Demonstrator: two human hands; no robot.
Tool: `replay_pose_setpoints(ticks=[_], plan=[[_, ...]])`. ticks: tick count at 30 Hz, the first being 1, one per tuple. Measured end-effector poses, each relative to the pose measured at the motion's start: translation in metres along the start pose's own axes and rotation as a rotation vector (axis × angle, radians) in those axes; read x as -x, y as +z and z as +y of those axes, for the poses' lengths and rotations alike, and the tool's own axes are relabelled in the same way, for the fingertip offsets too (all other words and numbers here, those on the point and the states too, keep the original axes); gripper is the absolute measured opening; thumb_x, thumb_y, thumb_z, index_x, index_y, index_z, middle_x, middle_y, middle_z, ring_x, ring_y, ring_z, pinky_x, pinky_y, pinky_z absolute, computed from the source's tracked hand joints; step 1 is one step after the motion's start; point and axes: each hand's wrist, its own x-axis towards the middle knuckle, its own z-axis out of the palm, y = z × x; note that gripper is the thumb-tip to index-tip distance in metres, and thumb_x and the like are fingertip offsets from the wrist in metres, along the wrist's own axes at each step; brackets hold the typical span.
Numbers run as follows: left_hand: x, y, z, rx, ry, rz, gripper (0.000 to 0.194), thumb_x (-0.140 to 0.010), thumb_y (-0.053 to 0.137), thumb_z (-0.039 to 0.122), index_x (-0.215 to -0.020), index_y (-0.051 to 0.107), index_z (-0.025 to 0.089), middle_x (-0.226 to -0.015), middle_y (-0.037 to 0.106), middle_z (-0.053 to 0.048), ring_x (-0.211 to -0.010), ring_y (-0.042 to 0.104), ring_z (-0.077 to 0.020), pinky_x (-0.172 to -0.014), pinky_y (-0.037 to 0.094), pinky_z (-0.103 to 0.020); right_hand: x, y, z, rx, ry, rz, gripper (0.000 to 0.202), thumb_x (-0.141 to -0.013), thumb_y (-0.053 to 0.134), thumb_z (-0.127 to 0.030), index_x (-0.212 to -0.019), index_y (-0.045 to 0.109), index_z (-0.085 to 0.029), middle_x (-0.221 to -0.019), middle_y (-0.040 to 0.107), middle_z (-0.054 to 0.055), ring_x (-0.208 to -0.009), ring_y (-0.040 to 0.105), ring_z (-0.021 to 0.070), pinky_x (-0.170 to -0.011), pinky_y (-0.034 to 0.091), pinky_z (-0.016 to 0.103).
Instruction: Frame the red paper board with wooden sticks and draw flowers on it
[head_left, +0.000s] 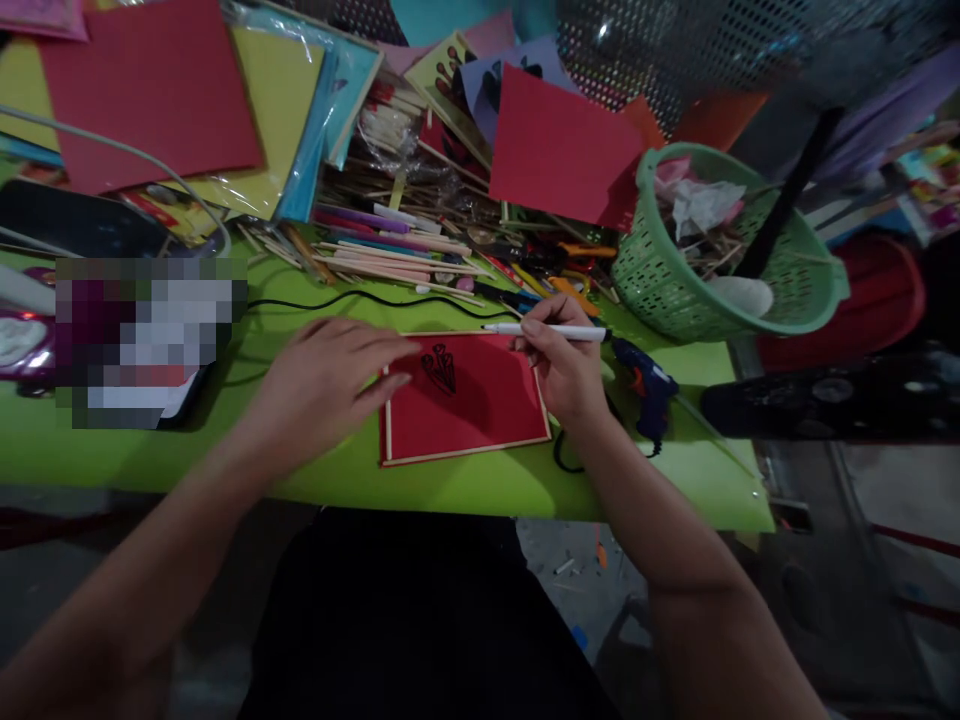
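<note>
On the green table in front of me lies a red card (480, 410) edged with thin pale wooden sticks. A black outline drawing (438, 370) shows in its upper left part. My right hand (564, 355) grips a white marker pen (571, 331) above the card's upper right corner. The pen lies nearly level, its thin tip pointing left and its dark end right. At the card's upper left edge is my left hand (337, 375), fingers apart and reaching over the border with nothing held. Whether its fingertips touch the card, I cannot tell.
A blue glue gun (646, 385) lies right of my right hand, with a green basket (720, 300) of scraps behind it. Pens and sticks (397, 255) crowd the back, beneath another red sheet (562, 145). A black cable (360, 296) crosses the table near a blurred-out phone (161, 350).
</note>
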Motion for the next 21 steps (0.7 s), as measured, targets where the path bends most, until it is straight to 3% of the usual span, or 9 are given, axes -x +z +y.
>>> replay_pose_setpoints(ticks=[4,8,21], plan=[[-0.048,0.002,-0.013,-0.121,0.005,-0.133,0.036,-0.099,0.046,0.04,-0.116,0.072,0.02,-0.113,0.074,-0.011,-0.112,0.063,-0.0335,-0.099,0.046,-0.049,0.0,-0.004,-0.005,-0.044,-0.024,-0.008,0.03,-0.079,0.079,-0.044,-0.081,0.055,-0.026,-0.068,0.055,-0.005,-0.058,0.053,0.011,-0.048,0.04,0.024],[-0.073,0.005,-0.023,-0.083,-0.004,-0.197,0.03,-0.091,0.051,0.035,-0.103,0.073,0.019,-0.103,0.073,-0.011,-0.107,0.063,-0.0322,-0.093,0.046,-0.044,0.002,-0.007,-0.009,-0.04,-0.037,-0.053,0.03,-0.081,0.079,-0.047,-0.082,0.057,-0.026,-0.069,0.056,-0.004,-0.059,0.054,0.0116,-0.049,0.04,0.025],[-0.076,0.015,-0.063,0.132,-0.036,-0.112,0.032,-0.089,0.054,0.045,-0.092,0.072,0.018,-0.084,0.069,-0.006,-0.079,0.06,-0.0202,-0.074,0.042,-0.033,0.018,0.005,-0.002,-0.04,0.174,-0.316,0.027,-0.075,0.084,-0.038,-0.079,0.063,-0.023,-0.063,0.061,-0.004,-0.052,0.048,0.0111,-0.049,0.035,0.026]])
